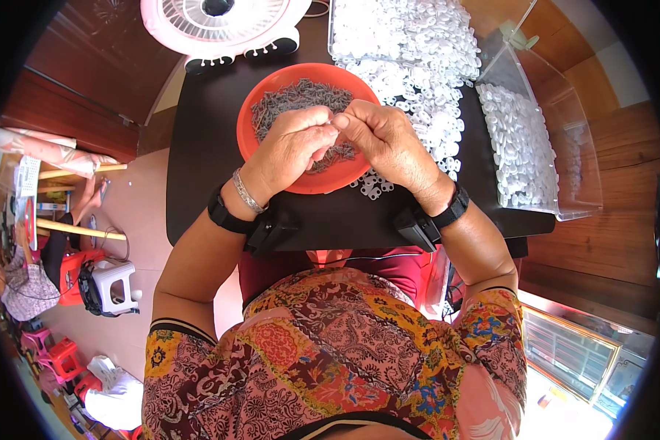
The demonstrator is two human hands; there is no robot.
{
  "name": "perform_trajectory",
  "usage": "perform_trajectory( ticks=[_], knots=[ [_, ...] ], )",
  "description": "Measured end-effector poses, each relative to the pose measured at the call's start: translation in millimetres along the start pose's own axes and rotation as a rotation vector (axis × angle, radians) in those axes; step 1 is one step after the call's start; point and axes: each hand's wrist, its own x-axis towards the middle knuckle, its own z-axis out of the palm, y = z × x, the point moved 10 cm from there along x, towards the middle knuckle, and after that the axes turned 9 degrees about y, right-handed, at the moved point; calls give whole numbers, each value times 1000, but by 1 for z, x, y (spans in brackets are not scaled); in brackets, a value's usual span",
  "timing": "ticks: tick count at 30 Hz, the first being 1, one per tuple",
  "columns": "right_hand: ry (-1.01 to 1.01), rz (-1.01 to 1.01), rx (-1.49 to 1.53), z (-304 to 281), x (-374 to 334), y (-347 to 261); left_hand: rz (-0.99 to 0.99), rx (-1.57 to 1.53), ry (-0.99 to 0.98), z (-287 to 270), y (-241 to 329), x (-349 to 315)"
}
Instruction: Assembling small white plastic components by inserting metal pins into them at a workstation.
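Note:
My left hand (pixel 290 150) and my right hand (pixel 389 143) meet over a round red basin (pixel 245 121). Thumbs and fingertips are pinched together, and whatever lies between them is too small to make out. Grey metal screws or nails (pixel 290 97) fill the basin in a heap, partly hidden by my hands. Just right of the basin, small white plastic pieces with holes (pixel 441 125) are spread on the dark table (pixel 205 165). A few of them (pixel 374 187) lie below my right hand, by the basin's rim.
A pink and white fan (pixel 224 33) stands at the far left of the table. More white pieces (pixel 403 29) are heaped at the back, and a clear plastic bin (pixel 546 209) of them sits at the right. Off to the left are another person (pixel 33 290) and a white stool (pixel 115 286).

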Motion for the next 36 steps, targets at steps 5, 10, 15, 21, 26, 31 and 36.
perform_trajectory(
  ticks=[5, 10, 15, 21, 26, 31, 36],
  knots=[
    [-39, 83, 87, 0, 1, 12, -23, -13, 26, 0, 1, 1],
    [7, 88, 211, -2, 2, 17, -40, -40, 36, -2, -3, 2],
    [5, 73, 243, -10, 3, 5, -46, -38, 56, -6, -2, 2],
    [-15, 16, 124, -6, 3, 6, -33, -16, 56, -2, 3, 2],
    [-49, 24, -30, -3, 1, -3, 47, 28, 51, 0, 7, -1],
    [5, -46, -67, -4, 0, -8, -4, -13, 38, 2, 2, -3],
    [27, -116, -131, -5, 0, -12, 54, 9, 42, -1, 5, -1]
  ],
)
